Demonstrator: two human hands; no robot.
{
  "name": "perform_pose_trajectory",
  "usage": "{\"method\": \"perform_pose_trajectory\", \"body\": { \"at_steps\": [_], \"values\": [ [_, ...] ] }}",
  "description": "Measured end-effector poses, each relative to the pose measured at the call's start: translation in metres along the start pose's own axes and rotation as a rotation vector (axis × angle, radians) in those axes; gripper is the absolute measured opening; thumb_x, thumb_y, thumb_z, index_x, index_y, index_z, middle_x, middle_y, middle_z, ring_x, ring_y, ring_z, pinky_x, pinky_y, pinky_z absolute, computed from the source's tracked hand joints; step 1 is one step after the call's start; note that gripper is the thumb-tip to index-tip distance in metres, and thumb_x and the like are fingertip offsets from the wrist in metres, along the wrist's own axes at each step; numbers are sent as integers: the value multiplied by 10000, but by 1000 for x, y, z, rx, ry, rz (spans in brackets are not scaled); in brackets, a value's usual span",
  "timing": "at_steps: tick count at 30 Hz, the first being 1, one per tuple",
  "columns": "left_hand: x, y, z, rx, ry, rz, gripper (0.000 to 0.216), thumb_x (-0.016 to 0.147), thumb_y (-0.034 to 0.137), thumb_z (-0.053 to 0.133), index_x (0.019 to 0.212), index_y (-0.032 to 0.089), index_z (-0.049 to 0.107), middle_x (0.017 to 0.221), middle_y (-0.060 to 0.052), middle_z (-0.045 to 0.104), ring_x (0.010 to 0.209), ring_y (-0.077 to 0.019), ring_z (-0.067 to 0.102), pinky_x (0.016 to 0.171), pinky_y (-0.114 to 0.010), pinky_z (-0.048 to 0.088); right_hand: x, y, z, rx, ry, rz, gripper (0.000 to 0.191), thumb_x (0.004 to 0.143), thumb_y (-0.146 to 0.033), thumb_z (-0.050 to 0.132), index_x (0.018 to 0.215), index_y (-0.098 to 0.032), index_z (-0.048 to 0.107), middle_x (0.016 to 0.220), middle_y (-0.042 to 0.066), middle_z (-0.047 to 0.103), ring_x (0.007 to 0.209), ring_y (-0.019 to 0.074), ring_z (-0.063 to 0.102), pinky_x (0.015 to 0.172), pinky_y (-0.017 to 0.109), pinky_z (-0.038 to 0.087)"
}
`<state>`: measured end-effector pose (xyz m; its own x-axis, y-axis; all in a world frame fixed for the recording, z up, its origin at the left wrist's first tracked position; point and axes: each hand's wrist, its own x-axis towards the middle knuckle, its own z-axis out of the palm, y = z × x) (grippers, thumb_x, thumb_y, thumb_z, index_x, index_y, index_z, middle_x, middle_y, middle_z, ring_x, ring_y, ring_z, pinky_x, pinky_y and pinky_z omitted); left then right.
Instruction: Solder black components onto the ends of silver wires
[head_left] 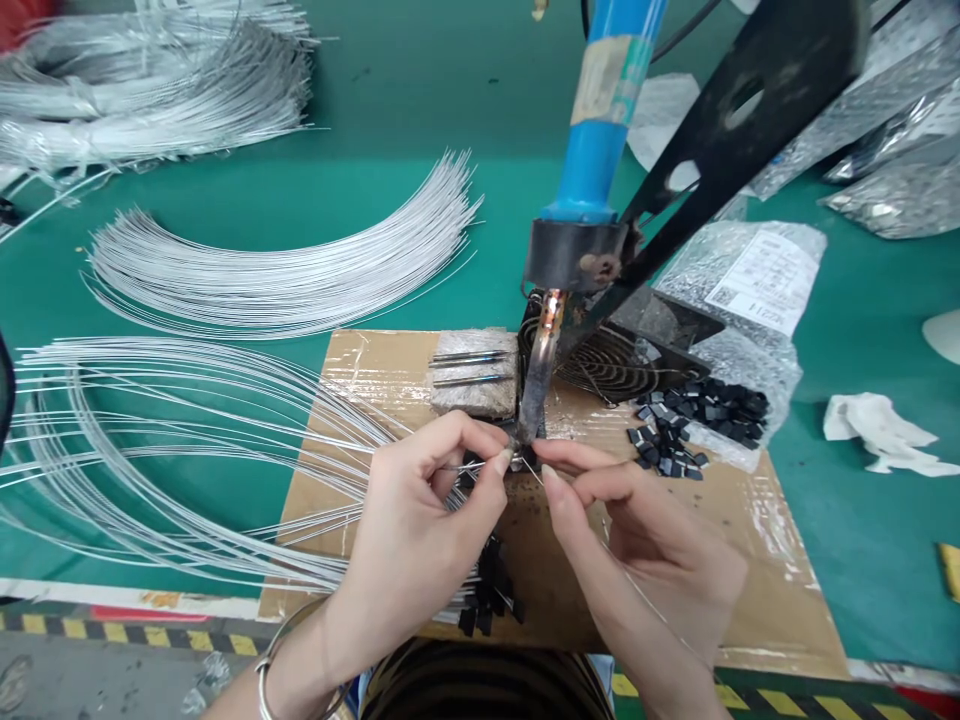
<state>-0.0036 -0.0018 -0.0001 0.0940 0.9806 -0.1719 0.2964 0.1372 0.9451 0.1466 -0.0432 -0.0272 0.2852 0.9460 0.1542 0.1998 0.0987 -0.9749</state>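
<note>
A blue-handled soldering iron (589, 165) hangs in a black metal bracket (750, 110), its tip pointing down between my hands. My left hand (427, 510) pinches a thin white wire just left of the tip; the wire's end is partly hidden by the fingers. From the right, my right hand (637, 540) pinches a strand of solder wire (534, 470) between thumb and forefinger, its end at the tip. The strand trails back along the palm. Below my left hand lie black connectors (487, 590) among white wire ends.
Loose white wires (187, 500) spread at left, a curved wire bundle (285, 270) behind them. Two metal rods lie on a pale pad (472, 400). Small black connectors (697, 420) are heaped right of a black fan (615, 360). Cardboard (780, 600) covers the green table.
</note>
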Motion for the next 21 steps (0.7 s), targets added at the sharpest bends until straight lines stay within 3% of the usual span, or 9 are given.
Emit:
{"method": "perform_pose_trajectory", "body": {
  "at_steps": [15,21],
  "values": [
    [0,-1,1,-1,-8,-1,136,917,146,641,798,192,690,886,-39,752,734,-152,647,606,-242,466,-1,0,2,4,7,-31,184,890,-118,731,758,-237,682,986,51,819,982,229,791,839,326,627],
    [0,-3,0,36,-5,1,135,913,144,635,793,192,673,852,-11,727,559,-96,463,498,-246,331,-1,2,3,-6,12,-30,166,883,-121,741,770,-230,686,1003,49,822,931,210,792,850,319,624]
  ]
}}
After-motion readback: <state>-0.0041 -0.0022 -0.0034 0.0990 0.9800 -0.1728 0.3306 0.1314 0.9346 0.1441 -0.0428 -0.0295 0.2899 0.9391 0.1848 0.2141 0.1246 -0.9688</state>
